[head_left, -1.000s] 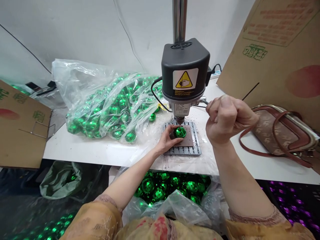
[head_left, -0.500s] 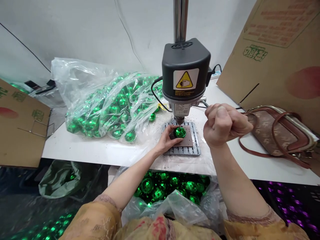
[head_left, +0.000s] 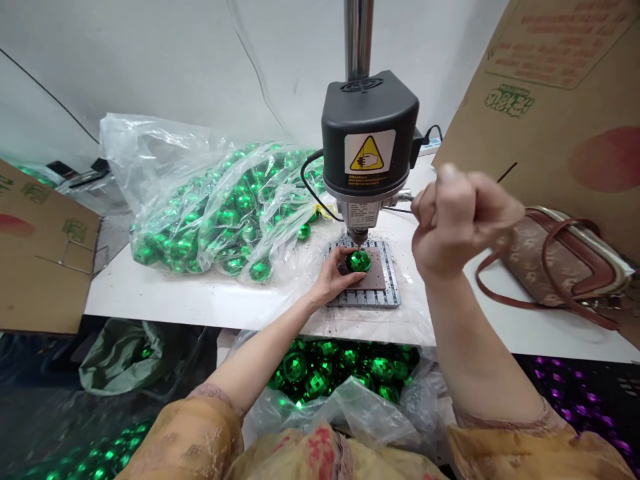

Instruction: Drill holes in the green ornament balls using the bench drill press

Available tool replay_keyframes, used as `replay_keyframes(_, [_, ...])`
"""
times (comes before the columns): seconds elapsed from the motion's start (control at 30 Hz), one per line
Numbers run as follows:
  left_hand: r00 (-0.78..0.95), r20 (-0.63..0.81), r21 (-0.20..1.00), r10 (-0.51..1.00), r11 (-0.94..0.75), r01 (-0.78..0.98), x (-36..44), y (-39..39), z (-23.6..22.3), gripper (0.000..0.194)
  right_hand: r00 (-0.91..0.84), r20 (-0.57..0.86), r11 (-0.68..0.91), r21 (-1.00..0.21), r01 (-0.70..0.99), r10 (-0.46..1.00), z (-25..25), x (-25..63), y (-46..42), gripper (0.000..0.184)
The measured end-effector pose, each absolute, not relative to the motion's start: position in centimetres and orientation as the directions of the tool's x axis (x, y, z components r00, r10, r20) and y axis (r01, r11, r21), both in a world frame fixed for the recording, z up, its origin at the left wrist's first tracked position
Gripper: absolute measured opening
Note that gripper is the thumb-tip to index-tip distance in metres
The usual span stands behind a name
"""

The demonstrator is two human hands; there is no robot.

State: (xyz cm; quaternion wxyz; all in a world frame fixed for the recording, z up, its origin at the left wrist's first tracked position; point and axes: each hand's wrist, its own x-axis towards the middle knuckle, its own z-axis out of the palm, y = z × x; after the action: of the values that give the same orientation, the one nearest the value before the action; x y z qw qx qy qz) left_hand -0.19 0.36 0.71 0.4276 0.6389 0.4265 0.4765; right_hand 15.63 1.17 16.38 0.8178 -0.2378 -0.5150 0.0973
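A shiny green faceted ball [head_left: 359, 261] rests on a brown pad [head_left: 376, 272] over the slotted metal base [head_left: 393, 293] of a drill press [head_left: 370, 140]. My left hand [head_left: 336, 275] grips the ball from its left side, thumb in front and fingers behind. Just above the ball is the drill chuck [head_left: 359, 236], its thin bit pointing down at the ball's top. My right hand [head_left: 460, 220] is closed in a raised fist around the drill press's feed lever [head_left: 406, 195], most of which the fingers hide. Dark shavings lie scattered around the base.
A clear plastic bag [head_left: 220, 207] full of green balls lies left on the white table [head_left: 160, 303]. More green balls [head_left: 317, 383] fill an open bag below the table's front edge. A brown handbag [head_left: 560, 267] and a cardboard box [head_left: 555, 113] stand on the right; another carton [head_left: 45, 267] is left.
My right hand has risen and shifted slightly right, with the lever. The chuck sits a little higher over the ball. My left hand keeps its hold on the ball.
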Motion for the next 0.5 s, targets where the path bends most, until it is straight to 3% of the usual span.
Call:
replay_keyframes(0.13, [0.033,0.266,0.919,0.963,-0.264,0.293,-0.6,-1.0,2.0,0.052,0.495,0.76,0.884,-0.466,-0.037,0.421,19.4,15.4,2.3,0.049])
replay_keyframes(0.2, [0.04,0.27,0.89,0.962,-0.266,0.37,-1.6,-2.9,3.4,0.049,0.49,0.764,0.889,-0.455,-0.052,0.42,19.8,15.4,2.7,0.05])
replay_keyframes(0.3, [0.324,0.157,0.842,0.933,-0.298,0.45,-4.1,-7.0,5.6,0.045,0.473,0.785,0.903,-0.427,-0.055,0.4,19.6,15.6,2.8,0.047])
replay_keyframes(0.37, [0.55,0.022,0.771,0.835,-0.364,0.523,-5.8,-10.0,6.3,0.044,0.476,0.789,0.911,-0.405,-0.075,0.39,19.4,15.6,2.8,0.044])
replay_keyframes(0.5, [0.635,-0.077,0.453,0.769,-0.54,0.709,-7.7,-15.3,4.5,0.038,0.474,0.794,0.915,-0.396,-0.07,0.38,19.2,15.5,2.6,0.044])
